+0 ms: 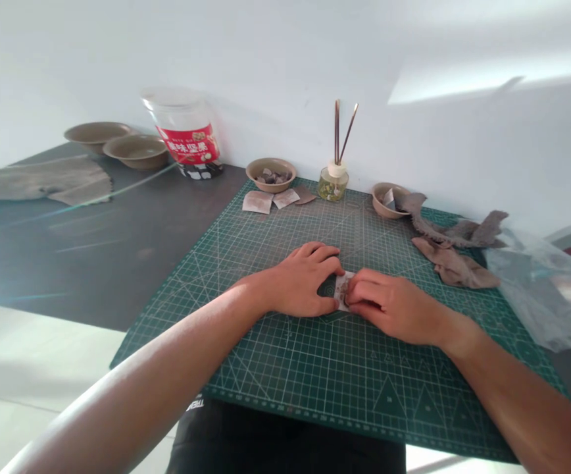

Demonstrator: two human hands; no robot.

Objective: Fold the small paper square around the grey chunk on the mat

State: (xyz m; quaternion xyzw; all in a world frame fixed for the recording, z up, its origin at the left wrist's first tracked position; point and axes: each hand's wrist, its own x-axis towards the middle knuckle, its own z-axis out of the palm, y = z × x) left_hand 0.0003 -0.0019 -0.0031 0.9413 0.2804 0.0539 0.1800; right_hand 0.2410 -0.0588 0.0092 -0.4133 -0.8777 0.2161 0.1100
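A small pale sheet with brown smudges (341, 289) lies on the green cutting mat (285, 359), between my two hands. My left hand (305, 280) holds the sheet at its left side, thumb at the near corner and forefinger at the far one. The fingers of my right hand (389, 299) are pinched together over the sheet's right part. Whatever they grip is hidden behind the fingers; a bit of brown shows beside the fingertips.
Behind my hands are a bowl of dark broken pieces (272, 183), several pale and brown squares (256, 202) and a reed diffuser (333, 183). Crumpled brown cloths (456, 263), another bowl (388, 207) and a plastic bag (546, 289) lie right; a tub (187, 141), bowls (137, 155) and grey cloth (43, 181) left.
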